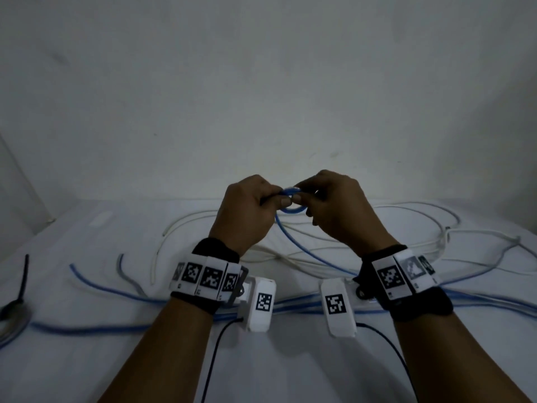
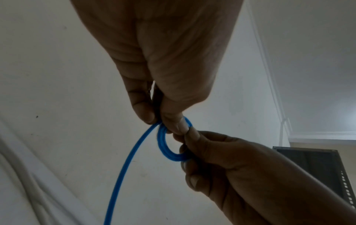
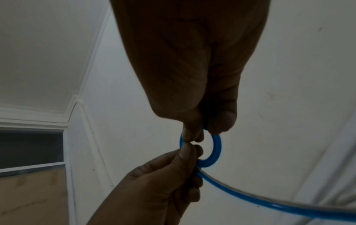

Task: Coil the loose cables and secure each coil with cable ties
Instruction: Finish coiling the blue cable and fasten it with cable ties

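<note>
A small coil of blue cable (image 1: pixel 292 209) (image 2: pixel 165 146) (image 3: pixel 215 149) hangs in the air between both hands above the white surface. My left hand (image 1: pixel 250 207) (image 2: pixel 163 106) pinches the coil on its left side between thumb and forefinger. My right hand (image 1: pixel 334 205) (image 3: pixel 204 121) pinches the opposite side of the same coil. The loose tail of the blue cable (image 1: pixel 308 251) (image 2: pixel 123 175) (image 3: pixel 250 197) drops from the coil down to the surface.
White cables (image 1: pixel 377 228) lie in loops on the white surface (image 1: pixel 87 359) behind the hands. More blue cable runs (image 1: pixel 101 289) cross it near my wrists. A dark cable tie (image 1: pixel 23 280) and a bundled coil (image 1: pixel 11 318) lie at far left. A wall stands behind.
</note>
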